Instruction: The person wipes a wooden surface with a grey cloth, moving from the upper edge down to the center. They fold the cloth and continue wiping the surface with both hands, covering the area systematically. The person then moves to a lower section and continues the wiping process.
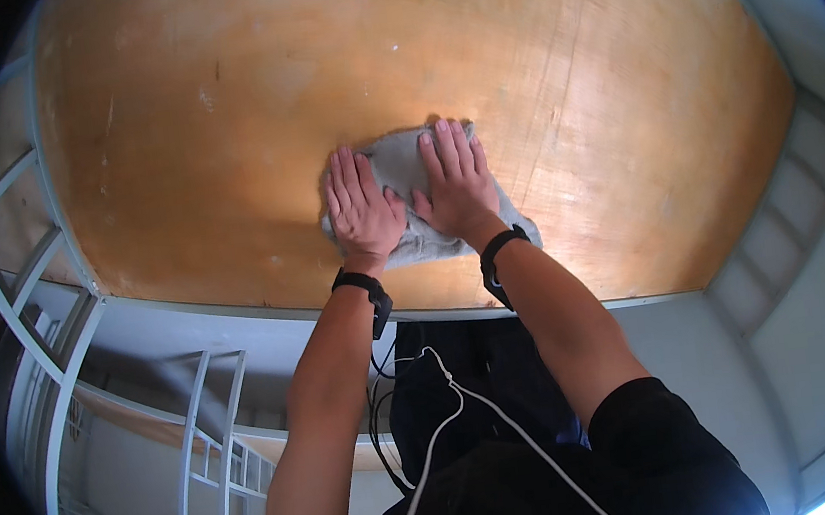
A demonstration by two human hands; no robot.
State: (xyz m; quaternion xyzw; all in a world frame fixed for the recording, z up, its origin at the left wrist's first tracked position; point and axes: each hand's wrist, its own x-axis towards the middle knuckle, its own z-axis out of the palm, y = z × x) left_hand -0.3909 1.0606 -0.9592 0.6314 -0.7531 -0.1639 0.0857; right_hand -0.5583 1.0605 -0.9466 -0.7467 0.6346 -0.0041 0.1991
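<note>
A grey cloth (397, 165) lies spread and rumpled on a plywood bed board (254, 116), near the board's front edge. My left hand (362, 206) rests flat on the cloth's left part, fingers pointing away from me. On its right part, my right hand (458, 177) lies palm down with the fingers spread a little. Neither hand curls around the cloth. Each wrist wears a black strap with a small device, the left strap (363, 285) and the right strap (497, 258). Part of the cloth is hidden beneath the hands.
A pale metal frame edge (237, 310) borders the board in front of me. White metal rails with rungs (33, 271) stand at the left. Below are another bunk and its ladder (200, 461). Walls enclose the right side (813, 336). A white cable (505, 417) hangs across my dark clothing.
</note>
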